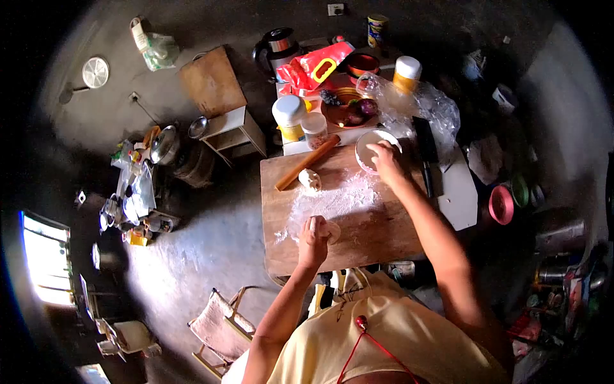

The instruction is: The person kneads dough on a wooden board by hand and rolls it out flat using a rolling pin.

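Note:
My left hand [313, 238] is closed on a piece of dough [332, 232], which shows beside the fingers, low over the floured wooden board [400, 224]. My right hand [386, 161] dips into a white bowl [363, 152] at the board's far edge. Its fingers are bent together, and whatever they grip is not visible. White flour [339, 197] is spread across the middle of the board. A lump of dough [310, 180] rests at the edge of the flour, next to a wooden rolling pin [307, 164] lying at a slant.
Behind the board stand white-lidded jars [290, 115], a small clear tub [314, 128], a brown dish [345, 109] and a red packet [314, 67]. A black-handled knife [426, 153] and clear plastic bag [438, 109] lie right. A chair [220, 325] stands lower left.

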The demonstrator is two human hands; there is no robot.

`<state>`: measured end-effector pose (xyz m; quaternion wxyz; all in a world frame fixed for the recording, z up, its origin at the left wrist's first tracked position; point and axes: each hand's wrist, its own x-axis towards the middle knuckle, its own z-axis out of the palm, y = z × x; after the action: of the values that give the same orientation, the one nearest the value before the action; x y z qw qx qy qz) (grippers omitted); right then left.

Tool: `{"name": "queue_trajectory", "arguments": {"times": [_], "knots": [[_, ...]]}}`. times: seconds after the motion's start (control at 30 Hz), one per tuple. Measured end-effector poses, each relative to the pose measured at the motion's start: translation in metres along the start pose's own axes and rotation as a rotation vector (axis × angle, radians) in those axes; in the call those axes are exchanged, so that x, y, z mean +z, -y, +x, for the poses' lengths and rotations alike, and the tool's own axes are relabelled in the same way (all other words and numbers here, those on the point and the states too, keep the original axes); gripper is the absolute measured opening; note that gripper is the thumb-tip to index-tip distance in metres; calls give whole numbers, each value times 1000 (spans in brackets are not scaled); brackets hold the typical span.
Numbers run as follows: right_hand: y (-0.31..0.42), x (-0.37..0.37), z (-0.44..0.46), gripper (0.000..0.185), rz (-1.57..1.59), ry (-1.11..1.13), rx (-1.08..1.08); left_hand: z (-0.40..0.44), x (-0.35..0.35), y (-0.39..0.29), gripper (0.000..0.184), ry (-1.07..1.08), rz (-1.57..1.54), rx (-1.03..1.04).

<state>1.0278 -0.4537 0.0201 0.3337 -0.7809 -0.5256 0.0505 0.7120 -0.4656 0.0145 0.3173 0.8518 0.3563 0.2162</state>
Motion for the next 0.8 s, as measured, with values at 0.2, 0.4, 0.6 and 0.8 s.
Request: {"name": "queue_trajectory", "arguments": {"times": [0.2,0.4,0.6,0.8], "knots": [[-7,-12,39,18,-239,385,81,-13,-1,21,50,-302,-780,-336],[50,-21,15,10,336,468,146,-29,-23,29,42,-314,-951,-359],[101,-3,-32,41,592,608,17,-27,-27,31,41,-213,-843,-388],[92,80,-92,61,327,500,-3,-31,-29,38,46,-256,-1033,-400]]}}
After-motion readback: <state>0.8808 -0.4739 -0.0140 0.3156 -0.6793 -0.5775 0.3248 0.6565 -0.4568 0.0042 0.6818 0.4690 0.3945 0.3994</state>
